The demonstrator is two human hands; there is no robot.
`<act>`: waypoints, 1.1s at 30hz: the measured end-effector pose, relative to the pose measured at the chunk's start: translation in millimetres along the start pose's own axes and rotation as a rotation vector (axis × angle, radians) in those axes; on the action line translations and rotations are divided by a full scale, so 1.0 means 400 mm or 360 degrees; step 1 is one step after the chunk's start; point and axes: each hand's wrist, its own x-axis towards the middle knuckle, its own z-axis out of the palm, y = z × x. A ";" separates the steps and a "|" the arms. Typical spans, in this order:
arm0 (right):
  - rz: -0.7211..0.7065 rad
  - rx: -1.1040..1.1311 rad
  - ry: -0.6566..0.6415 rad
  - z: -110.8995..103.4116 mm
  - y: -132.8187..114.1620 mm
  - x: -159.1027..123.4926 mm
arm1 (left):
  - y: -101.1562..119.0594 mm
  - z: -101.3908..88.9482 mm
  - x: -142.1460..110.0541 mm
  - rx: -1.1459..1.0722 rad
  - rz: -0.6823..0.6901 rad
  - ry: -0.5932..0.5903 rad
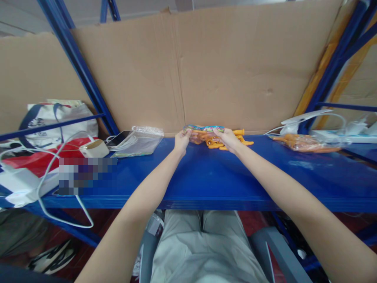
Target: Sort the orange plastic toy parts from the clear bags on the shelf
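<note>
left hand [182, 141] and right hand [228, 139] grasp a clear packet [198, 136]; orange parts [243, 142] beside it seem unbagged; an orange bundle [308, 143] on the counter [206, 177] looks already wrapped

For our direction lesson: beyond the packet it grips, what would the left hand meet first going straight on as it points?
Past the left hand and packet, probably the cardboard panel; the depth is unclear.

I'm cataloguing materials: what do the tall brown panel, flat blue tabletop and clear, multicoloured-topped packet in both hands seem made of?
Tall brown panel: matt cardboard, from its creases and dents.
Flat blue tabletop: probably painted metal, smooth and glossy, with reflections.
Clear packet with multicoloured top: likely thin, shiny plastic film, since orange shows through; its top, paper or plastic.
</note>
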 end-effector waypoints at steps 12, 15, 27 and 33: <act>-0.0026 0.0050 0.0154 -0.004 -0.005 0.003 | -0.008 -0.007 -0.023 0.0096 -0.0144 -0.0148; 0.0031 0.0080 0.0097 -0.005 -0.020 -0.008 | -0.009 -0.004 -0.034 0.0216 -0.0328 -0.0179; -0.0028 -0.0037 0.0034 -0.004 -0.011 -0.011 | 0.003 -0.005 -0.015 0.0257 -0.0210 -0.0025; -0.0343 -0.0180 0.0140 0.010 -0.010 0.007 | 0.003 -0.002 -0.006 0.0058 0.0015 -0.0005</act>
